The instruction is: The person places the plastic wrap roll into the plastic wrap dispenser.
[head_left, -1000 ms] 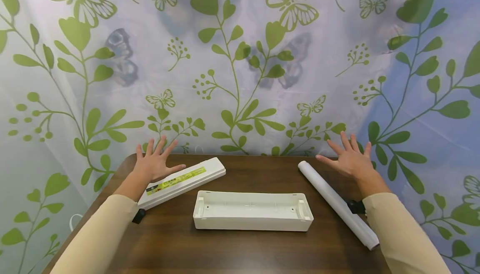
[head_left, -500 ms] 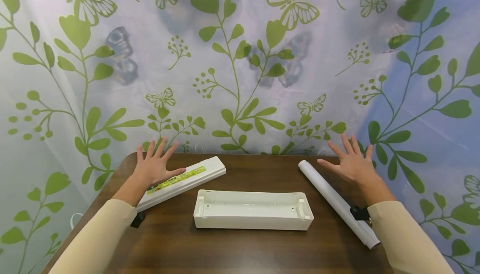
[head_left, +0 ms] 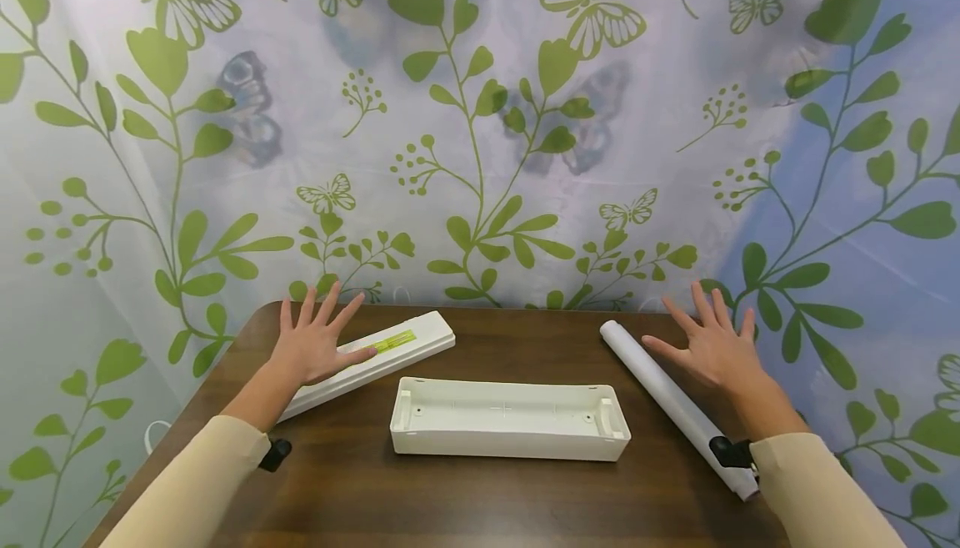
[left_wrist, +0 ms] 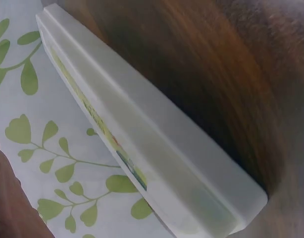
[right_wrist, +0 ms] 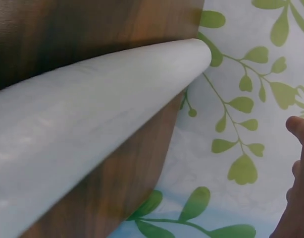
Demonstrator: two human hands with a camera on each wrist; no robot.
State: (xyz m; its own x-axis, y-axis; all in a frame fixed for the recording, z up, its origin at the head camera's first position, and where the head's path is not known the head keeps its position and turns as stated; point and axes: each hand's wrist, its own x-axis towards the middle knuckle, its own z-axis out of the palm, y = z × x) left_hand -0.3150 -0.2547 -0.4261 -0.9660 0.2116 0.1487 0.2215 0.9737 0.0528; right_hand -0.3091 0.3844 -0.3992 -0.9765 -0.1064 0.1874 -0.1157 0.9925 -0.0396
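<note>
My left hand (head_left: 315,349) is held out with its fingers spread, in front of a long white plastic lid (head_left: 411,339) with a yellow-green label. The left wrist view shows that lid (left_wrist: 142,124) lying on the table, apart from the hand. On the right, my right hand (head_left: 716,350), also spread and holding nothing, hovers beside a white roll (head_left: 660,389). The same roll (right_wrist: 107,99) crosses the right wrist view at a slant. Between the hands stands an open, long white plastic box (head_left: 510,444), with small fittings at both inner ends.
The objects lie on a dark brown wooden table (head_left: 480,506) with rounded far corners. Behind it hangs a pale curtain (head_left: 450,156) printed with green leaves and butterflies. A black wrist camera (head_left: 276,454) is strapped under the left sleeve, another black camera (head_left: 731,451) under the right.
Both spread hands have shifted slightly to the right and down in the head view, which has itself moved a little. The lid, box and roll keep their places on the table.
</note>
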